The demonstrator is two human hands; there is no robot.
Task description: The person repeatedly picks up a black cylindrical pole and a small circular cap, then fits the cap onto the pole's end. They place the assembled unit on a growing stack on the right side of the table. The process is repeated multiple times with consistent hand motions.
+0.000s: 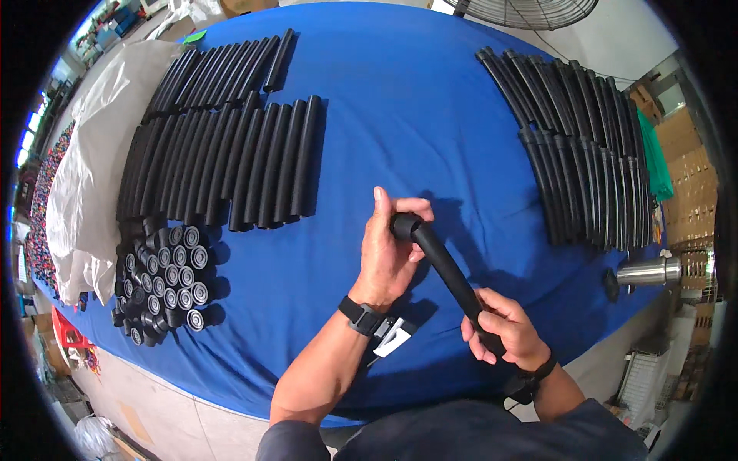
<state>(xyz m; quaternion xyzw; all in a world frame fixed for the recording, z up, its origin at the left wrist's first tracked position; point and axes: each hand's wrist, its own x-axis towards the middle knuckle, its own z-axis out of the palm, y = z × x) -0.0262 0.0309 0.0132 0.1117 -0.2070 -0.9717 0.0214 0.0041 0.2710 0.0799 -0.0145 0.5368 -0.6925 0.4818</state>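
Observation:
A black tube (pixel 446 269) slants across the blue cloth in front of me, its upper end toward the left. My right hand (pixel 507 326) is wrapped round its lower end. At the other end sits a round black cap (pixel 404 224), which my left hand (pixel 388 250) grips with the thumb raised along its side. The cap meets the tube's end; how far it is pushed on cannot be made out. Left of my hands lies a cluster of loose black caps (pixel 173 275), many showing ringed faces. Behind them, plain black tubes (pixel 265 165) lie side by side in two rows.
Two rows of black tubes with wider ends (pixel 588 184) lie at the right. Near them a shiny metal cylinder (pixel 649 271) rests at the edge of the blue-covered table (pixel 400 100). White plastic sheeting (pixel 100 169) covers the left edge. A fan (pixel 530 11) stands beyond the far edge.

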